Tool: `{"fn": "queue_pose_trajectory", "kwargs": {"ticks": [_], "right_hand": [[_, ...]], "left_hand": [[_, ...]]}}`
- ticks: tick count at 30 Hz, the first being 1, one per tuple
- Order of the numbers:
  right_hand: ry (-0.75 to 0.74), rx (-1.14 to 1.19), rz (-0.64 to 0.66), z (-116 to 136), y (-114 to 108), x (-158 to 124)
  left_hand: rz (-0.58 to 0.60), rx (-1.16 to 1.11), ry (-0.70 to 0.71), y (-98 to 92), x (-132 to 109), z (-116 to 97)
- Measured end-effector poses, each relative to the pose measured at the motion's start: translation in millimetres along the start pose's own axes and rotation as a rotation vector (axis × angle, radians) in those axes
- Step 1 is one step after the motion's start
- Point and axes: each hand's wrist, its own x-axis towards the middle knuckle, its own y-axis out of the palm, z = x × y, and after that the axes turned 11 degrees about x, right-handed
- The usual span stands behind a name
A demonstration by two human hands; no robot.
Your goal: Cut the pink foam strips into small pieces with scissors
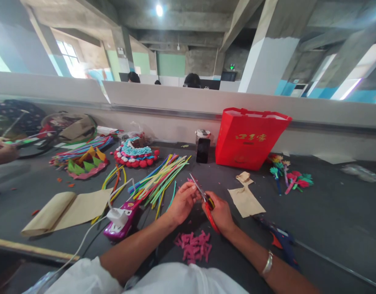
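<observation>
My right hand is closed round the red-handled scissors, whose blades point up and to the left. Close beside the blades, my left hand pinches a small pink piece, mostly hidden by the fingers. Below both hands, near my body, lies a pile of short pink pieces on the dark table. A bundle of coloured pipe cleaners spreads out to the left of my left hand.
A purple power strip with a white plug and cable sits at left, near brown paper. A red bag, a phone and pipe-cleaner flowers stand farther back. A blue glue gun lies right. Another person's hand shows far left.
</observation>
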Motion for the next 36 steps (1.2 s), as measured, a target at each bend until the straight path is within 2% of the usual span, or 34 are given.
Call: {"fn": "queue_pose_trajectory", "kwargs": {"ticks": [8, 16, 36], "right_hand": [[0.025, -0.039, -0.086, -4.6, 1.1, 2.8], [0.029, -0.054, -0.004, -2.2, 1.5, -0.4], [0.005, 0.029, 0.014, -0.9, 0.1, -2.0]], "left_hand": [[-0.006, -0.022, 0.009, -2.6, 2.8, 1.3], [0.022, -0.032, 0.0, -4.7, 3.6, 3.4], [0.064, -0.095, -0.062, -1.4, 0.2, 1.4]]}}
